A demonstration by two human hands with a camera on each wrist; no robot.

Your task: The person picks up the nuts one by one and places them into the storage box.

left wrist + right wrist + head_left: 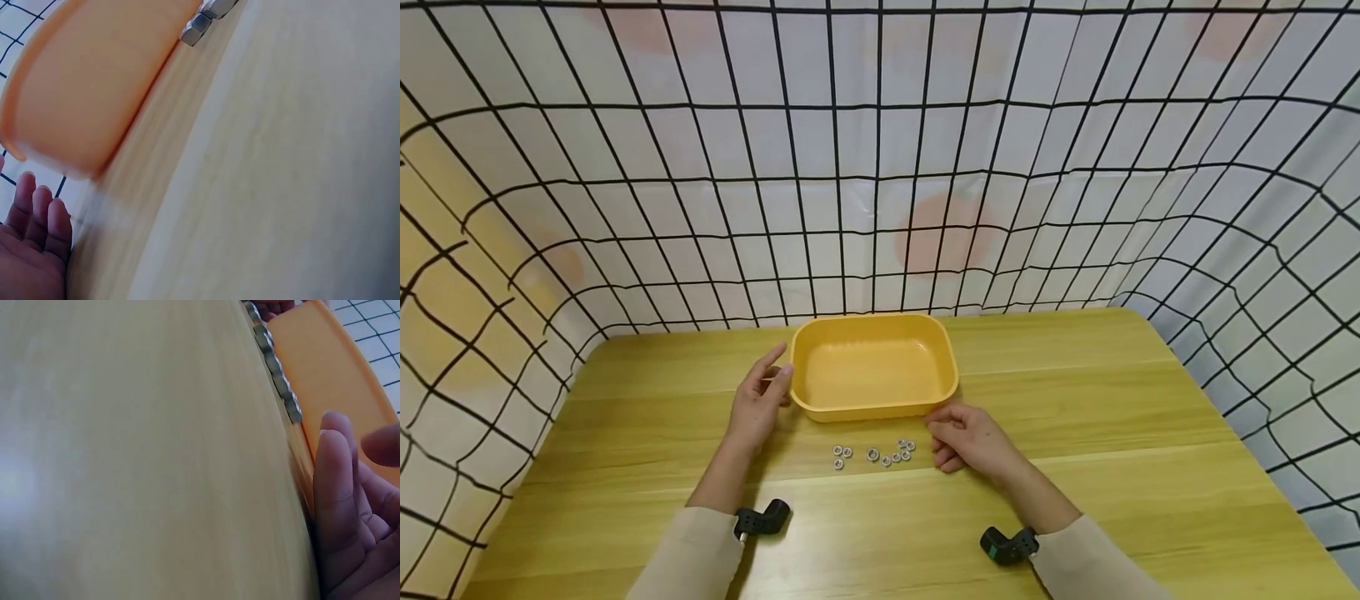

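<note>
A yellow plastic tray (874,414), looking orange in both wrist views, stands at the far middle of the table with nothing visible inside. My left hand (758,406) is beside its left end, thumb close to the rim; whether it touches cannot be told. In the left wrist view the fingers (57,228) are extended and a little apart from the tray. Near the tray's front right corner is my right hand (967,435), its fingers loosely bent and the thumb apart from them, holding nothing. Several metal nuts (872,455) lie between the hands, in front of the tray.
The wood-grain table (1120,417) extends to both sides and toward me. Behind it hangs a white sheet with a black grid (880,200), which also closes in the left and right sides. A black wrist camera (763,518) sits at the left cuff, another wrist camera (1009,546) at the right.
</note>
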